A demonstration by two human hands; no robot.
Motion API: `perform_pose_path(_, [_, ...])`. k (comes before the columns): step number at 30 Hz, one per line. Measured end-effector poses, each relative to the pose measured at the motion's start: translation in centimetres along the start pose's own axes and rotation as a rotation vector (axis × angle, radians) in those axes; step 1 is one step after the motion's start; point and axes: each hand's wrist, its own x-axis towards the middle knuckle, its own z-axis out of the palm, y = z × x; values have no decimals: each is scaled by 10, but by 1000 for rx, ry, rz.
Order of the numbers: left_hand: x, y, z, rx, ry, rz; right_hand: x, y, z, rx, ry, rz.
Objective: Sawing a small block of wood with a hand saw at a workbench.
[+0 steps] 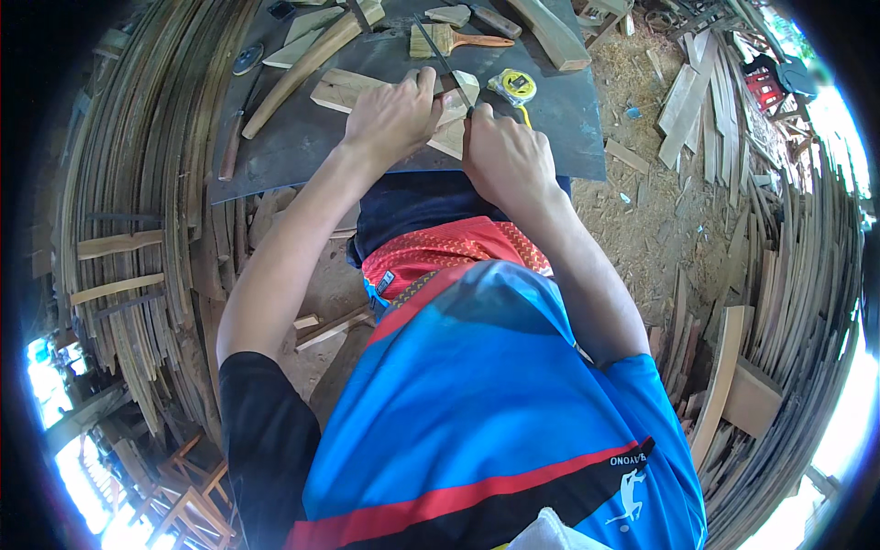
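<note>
My left hand (396, 112) is closed over a pale piece of wood (341, 90) lying on the dark tabletop (559, 137); its fingers cover the middle of the piece. Another pale wood end (447, 140) shows below that hand, and I cannot tell if it is the same piece. Closed beside it on the right, my right hand (509, 158) grips the handle end of a long, narrow, tapering metal tool (444, 60). The tool slants up and left across the wood's pale end (466, 85), its grip hidden in my fist.
A yellow tape measure (516, 86) sits right of the wood, with a paintbrush (435, 41) farther back. Curved wooden pieces (316, 69) and a long-handled tool (231, 147) lie at left. Stacked planks (137, 174) line both sides; wood scraps (627, 156) litter the ground.
</note>
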Motion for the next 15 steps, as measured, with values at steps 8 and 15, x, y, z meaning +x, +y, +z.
perform_pose_path(8, [5,0,4,26,-19,-37,-12,-4,-1,41,41,23])
perform_pose_path(15, [7,-12,3,-37,-17,58,-22,-1,-9,27,-27,29])
